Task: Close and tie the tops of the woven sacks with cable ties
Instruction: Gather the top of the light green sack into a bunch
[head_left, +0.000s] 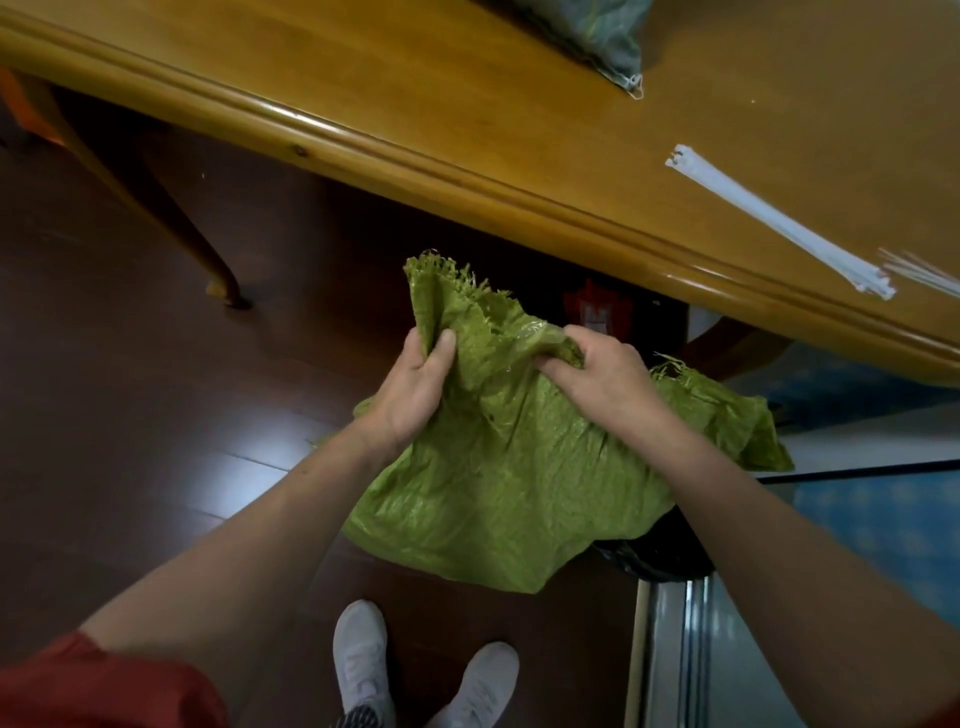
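Note:
A green woven sack (498, 483) hangs in front of me above the dark floor, its frayed top edge upward. My left hand (415, 384) grips the sack's top at the left, thumb over the fabric. My right hand (602, 374) pinches a bunch of the top edge nearer the middle. The right part of the sack's mouth droops loose behind my right wrist. A bundle of white cable ties (779, 223) lies on the wooden table (467, 119) at the right, out of either hand's touch.
Another grey-green sack (597, 36) lies on the table's far side. A second spread of thin white ties (919, 273) reaches the right edge. A table leg (156, 197) stands at left. My white shoes (415, 670) are on the dark floor below; a metal threshold (675, 649) runs lower right.

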